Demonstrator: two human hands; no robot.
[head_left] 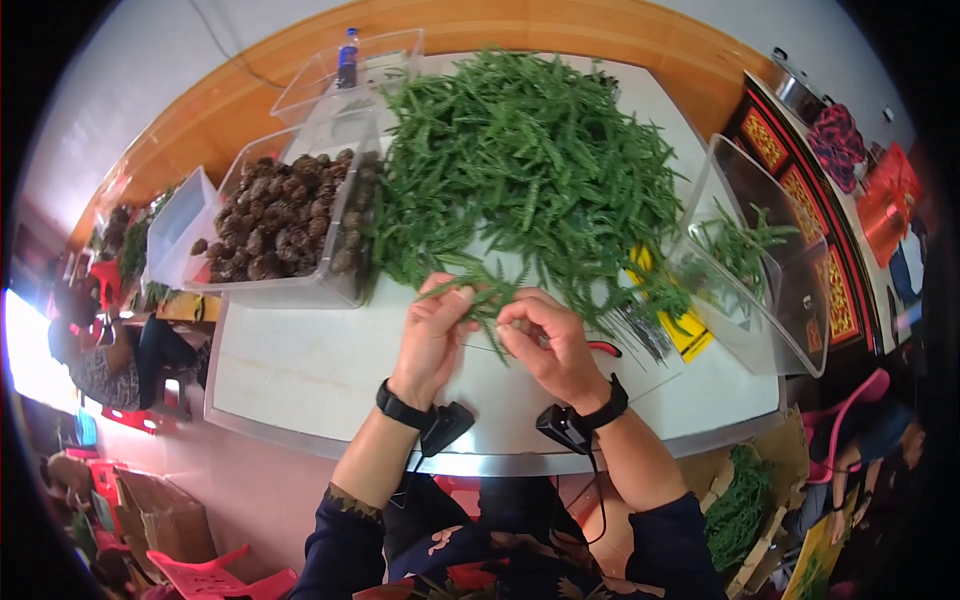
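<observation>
Over the near middle of the table, my left hand [433,328] pinches a green artificial fir sprig [490,295] between thumb and fingers. The sprig's leafy tips spread toward my right hand [548,340]. That hand is closed in a pinch right beside the sprig; whatever it grips is too small to make out. Beyond both hands lies a big heap of green sprigs [530,150]. To the right of my right hand are a bundle of thin dark wires [645,335] and a red tool handle [605,348], partly hidden.
A clear bin of brown pine cones [275,215] stands left. At right, another clear bin [745,300] holds a few sprigs. A yellow packet [690,338] lies near the wires. A blue-labelled bottle [347,60] stands far left. Other people sit at both sides.
</observation>
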